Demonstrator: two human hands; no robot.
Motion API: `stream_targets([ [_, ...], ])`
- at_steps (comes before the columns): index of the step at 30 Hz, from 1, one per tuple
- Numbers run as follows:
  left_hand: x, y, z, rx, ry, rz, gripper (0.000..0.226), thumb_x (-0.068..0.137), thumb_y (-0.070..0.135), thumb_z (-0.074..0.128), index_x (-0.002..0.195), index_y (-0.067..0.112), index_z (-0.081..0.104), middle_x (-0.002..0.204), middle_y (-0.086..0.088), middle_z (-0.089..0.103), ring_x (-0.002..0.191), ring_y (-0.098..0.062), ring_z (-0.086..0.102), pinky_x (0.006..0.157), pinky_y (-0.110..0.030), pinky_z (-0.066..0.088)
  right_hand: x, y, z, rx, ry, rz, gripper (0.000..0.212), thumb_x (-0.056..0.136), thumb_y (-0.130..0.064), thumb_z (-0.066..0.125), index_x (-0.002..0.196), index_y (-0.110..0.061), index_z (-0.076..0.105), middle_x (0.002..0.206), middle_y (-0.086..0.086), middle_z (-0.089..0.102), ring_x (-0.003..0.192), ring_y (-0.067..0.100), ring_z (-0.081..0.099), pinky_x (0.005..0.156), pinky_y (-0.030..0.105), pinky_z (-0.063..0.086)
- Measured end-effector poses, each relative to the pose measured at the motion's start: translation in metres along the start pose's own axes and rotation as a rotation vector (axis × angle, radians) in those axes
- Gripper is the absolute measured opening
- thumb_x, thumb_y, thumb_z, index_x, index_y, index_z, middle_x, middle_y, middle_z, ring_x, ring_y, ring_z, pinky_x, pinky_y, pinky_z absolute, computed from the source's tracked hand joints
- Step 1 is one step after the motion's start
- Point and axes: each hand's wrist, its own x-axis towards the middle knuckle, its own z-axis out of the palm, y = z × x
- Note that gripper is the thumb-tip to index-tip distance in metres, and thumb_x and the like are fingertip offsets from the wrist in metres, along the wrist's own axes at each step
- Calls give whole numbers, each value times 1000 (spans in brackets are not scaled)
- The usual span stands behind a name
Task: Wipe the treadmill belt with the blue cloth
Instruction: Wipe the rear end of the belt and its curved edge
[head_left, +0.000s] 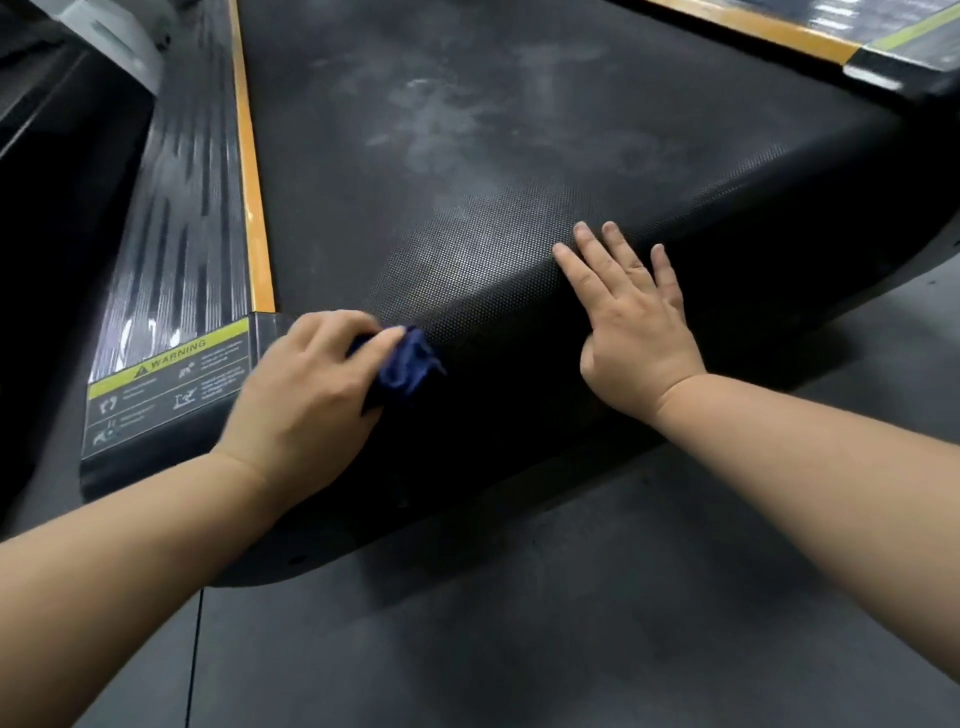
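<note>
The black textured treadmill belt fills the middle of the view and curves down over its rear end toward me. It shows pale dusty smears further up. My left hand grips a bunched dark blue cloth against the belt's rear curve, near its left edge. My right hand lies flat on the belt to the right, fingers straight and spread, holding nothing.
A ribbed side rail with an orange strip runs along the belt's left; a warning label sits on its end cap. Another orange-edged rail lies at top right. Grey floor lies below.
</note>
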Motion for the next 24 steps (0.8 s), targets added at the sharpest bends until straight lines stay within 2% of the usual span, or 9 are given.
stream_targets([
  [2, 18, 22, 2, -95, 73, 68, 48, 83, 20, 50, 129, 8, 57, 115, -17, 59, 99, -36, 55, 88, -44, 47, 3, -7, 0, 5, 19, -25, 82, 69, -12, 39, 149, -26, 26, 158, -5, 17, 147, 15, 8, 115, 42, -6],
  [4, 43, 36, 13, -133, 117, 151, 42, 83, 14, 50, 123, 11, 62, 124, -20, 58, 106, -37, 57, 90, -45, 47, 5, -13, 1, 17, 28, -19, 82, 68, -14, 38, 148, -26, 29, 157, -4, 21, 146, 15, 12, 116, 43, -2],
  [9, 43, 29, 24, -41, -100, 195, 37, 71, 23, 50, 101, 10, 68, 119, -11, 63, 100, -35, 61, 76, -44, 54, 0, -5, -4, 28, 8, 55, 83, 68, -13, 38, 149, -27, 27, 157, -8, 19, 146, 12, 9, 116, 41, -2],
  [12, 13, 2, 9, -5, -121, 198, 37, 74, 27, 54, 104, 12, 69, 120, -9, 64, 103, -33, 62, 89, -44, 49, -11, 2, -9, 23, -24, 68, 82, 73, -6, 46, 149, -27, 25, 158, -9, 16, 147, 13, 7, 117, 41, -3],
  [15, -16, -27, -9, 157, -134, 83, 40, 69, 37, 60, 100, 14, 71, 107, -6, 70, 107, -30, 62, 104, -46, 36, -8, -2, -12, 7, 17, 22, 78, 70, -10, 42, 147, -24, 33, 157, -4, 24, 146, 16, 13, 117, 43, 0],
  [18, -17, -28, -18, 117, -181, 53, 43, 67, 40, 62, 98, 12, 71, 108, -9, 69, 96, -34, 64, 86, -45, 49, 20, -14, -15, 56, 117, 11, 70, 69, -13, 38, 138, -21, 47, 150, -1, 38, 144, 18, 22, 117, 42, 4],
  [20, -3, -20, -18, 58, -120, 96, 37, 70, 29, 64, 99, 8, 70, 116, -13, 65, 91, -38, 61, 77, -48, 52, 39, -28, -15, 94, 114, 50, 60, 75, -18, 37, 132, -22, 54, 147, -2, 43, 143, 18, 24, 117, 41, 4],
  [23, 30, 2, -7, 86, 71, 165, 28, 79, 26, 55, 99, 14, 70, 108, -9, 66, 97, -36, 60, 95, -48, 42, 42, -38, -4, 28, 81, 59, 49, 87, -35, 31, 128, -26, 57, 148, -3, 41, 143, 17, 23, 116, 41, 5],
  [24, 39, 12, 0, 103, 100, 181, 26, 80, 26, 53, 97, 16, 70, 104, -7, 67, 97, -34, 60, 95, -46, 38, 37, -34, 2, -9, 83, 65, 50, 89, -41, 29, 130, -28, 55, 150, -2, 38, 144, 18, 22, 116, 42, 6],
])
